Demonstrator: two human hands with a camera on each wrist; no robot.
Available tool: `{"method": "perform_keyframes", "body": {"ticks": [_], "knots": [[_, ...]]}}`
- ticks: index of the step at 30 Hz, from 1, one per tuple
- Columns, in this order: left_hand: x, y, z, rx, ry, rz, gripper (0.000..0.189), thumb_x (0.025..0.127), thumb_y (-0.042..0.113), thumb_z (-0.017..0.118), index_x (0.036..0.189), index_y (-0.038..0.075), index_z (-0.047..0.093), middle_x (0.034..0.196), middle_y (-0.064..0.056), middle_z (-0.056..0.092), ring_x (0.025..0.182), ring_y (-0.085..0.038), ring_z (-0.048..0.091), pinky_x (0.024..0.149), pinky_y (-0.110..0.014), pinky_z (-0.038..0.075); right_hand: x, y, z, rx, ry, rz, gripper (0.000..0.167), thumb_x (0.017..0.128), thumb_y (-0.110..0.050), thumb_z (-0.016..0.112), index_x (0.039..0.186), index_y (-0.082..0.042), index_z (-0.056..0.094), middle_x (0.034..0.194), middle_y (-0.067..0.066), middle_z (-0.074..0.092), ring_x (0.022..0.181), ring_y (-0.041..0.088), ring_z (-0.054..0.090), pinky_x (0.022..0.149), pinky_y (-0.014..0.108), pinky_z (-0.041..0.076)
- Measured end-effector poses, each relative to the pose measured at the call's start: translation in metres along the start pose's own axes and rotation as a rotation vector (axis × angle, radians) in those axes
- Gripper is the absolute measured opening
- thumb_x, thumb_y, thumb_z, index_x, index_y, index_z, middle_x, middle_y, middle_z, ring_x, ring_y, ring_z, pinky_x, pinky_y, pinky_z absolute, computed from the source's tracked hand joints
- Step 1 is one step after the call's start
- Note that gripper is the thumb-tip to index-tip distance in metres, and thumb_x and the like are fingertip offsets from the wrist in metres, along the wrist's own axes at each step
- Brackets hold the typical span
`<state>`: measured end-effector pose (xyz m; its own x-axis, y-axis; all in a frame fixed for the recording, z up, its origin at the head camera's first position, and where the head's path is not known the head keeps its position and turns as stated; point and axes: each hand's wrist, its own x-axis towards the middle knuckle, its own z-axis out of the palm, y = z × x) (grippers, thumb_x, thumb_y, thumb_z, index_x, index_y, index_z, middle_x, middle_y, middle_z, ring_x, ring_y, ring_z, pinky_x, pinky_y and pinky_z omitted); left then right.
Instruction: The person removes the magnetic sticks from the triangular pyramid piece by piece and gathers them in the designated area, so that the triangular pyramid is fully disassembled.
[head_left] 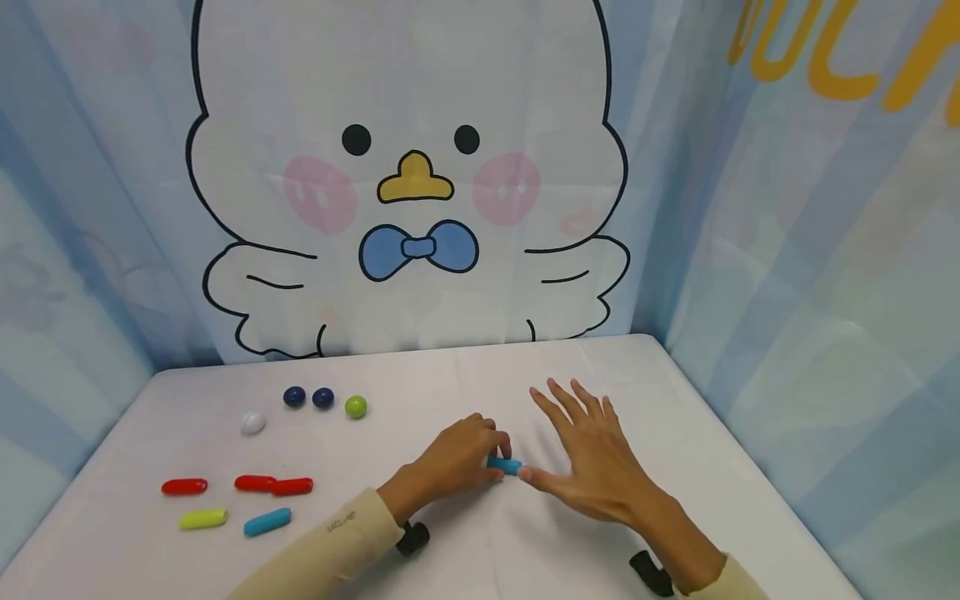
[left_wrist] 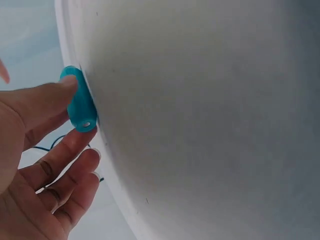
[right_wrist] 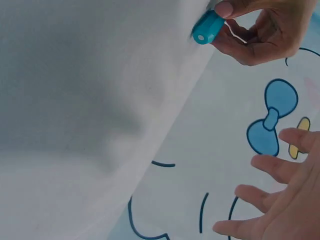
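Between thumb and fingers, my left hand pinches a blue tube-shaped bead at the tabletop. A small hole shows in the end of the bead in the left wrist view. My right hand is held just to the right, fingers straight and spread apart. In the head view its thumb tip appears right at the bead's right end. The right wrist view shows the right hand's fingers holding nothing, well apart from the left hand.
On the table's left lie red tube-shaped beads, a yellow-green one and another blue one. Behind them sit a white round bead, dark blue ones and a green one. Printed curtains enclose the white table.
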<state>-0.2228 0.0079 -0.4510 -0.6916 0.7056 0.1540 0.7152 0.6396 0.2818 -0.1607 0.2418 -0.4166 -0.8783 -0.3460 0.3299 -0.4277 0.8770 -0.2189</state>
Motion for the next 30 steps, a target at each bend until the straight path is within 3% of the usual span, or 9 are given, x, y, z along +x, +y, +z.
{"method": "perform_keyframes", "body": {"ticks": [3,7,13,22,30], "knots": [[-0.002,-0.001,0.000,0.006,-0.015,-0.027,0.016,0.091,0.031,0.087,0.102,0.023,0.078,0.090,0.007,0.069,0.087,-0.006,0.053,0.081,-0.022,0.052,-0.001,-0.001,-0.001,-0.006,-0.005,0.002,0.096,0.088,-0.075,0.067,0.168,-0.034,0.031,0.175,0.005,0.033,0.161,0.044,0.027,0.119,0.082,0.021],[-0.016,-0.008,-0.006,0.001,-0.024,-0.068,0.015,0.091,0.030,0.086,0.100,0.022,0.077,0.088,0.008,0.067,0.086,-0.006,0.052,0.078,-0.023,0.052,-0.001,-0.002,0.000,-0.017,-0.009,0.001,0.096,0.088,-0.078,0.065,0.167,-0.034,0.033,0.174,0.006,0.033,0.161,0.044,0.028,0.119,0.082,0.020],[-0.052,-0.026,-0.022,0.003,-0.002,-0.167,0.014,0.092,0.027,0.084,0.101,0.020,0.075,0.088,0.007,0.067,0.085,-0.008,0.052,0.075,-0.027,0.051,-0.001,-0.004,0.003,-0.013,-0.010,-0.010,0.095,0.088,-0.078,0.065,0.165,-0.030,0.038,0.174,0.007,0.034,0.161,0.045,0.027,0.120,0.082,0.017],[-0.107,-0.047,-0.045,0.102,-0.055,-0.391,0.017,0.090,0.024,0.086,0.101,0.021,0.074,0.095,0.005,0.070,0.089,-0.013,0.053,0.085,-0.036,0.056,-0.002,-0.006,0.007,-0.011,-0.008,-0.019,0.090,0.091,-0.076,0.062,0.164,-0.028,0.041,0.171,0.011,0.038,0.160,0.046,0.028,0.118,0.083,0.017],[-0.136,-0.063,-0.058,0.201,-0.081,-0.450,0.019,0.088,0.023,0.087,0.100,0.020,0.073,0.095,0.001,0.070,0.089,-0.018,0.053,0.087,-0.039,0.055,-0.002,-0.006,0.005,-0.026,-0.025,0.003,0.090,0.091,-0.077,0.062,0.164,-0.027,0.043,0.171,0.012,0.039,0.160,0.046,0.029,0.119,0.083,0.016]]}}
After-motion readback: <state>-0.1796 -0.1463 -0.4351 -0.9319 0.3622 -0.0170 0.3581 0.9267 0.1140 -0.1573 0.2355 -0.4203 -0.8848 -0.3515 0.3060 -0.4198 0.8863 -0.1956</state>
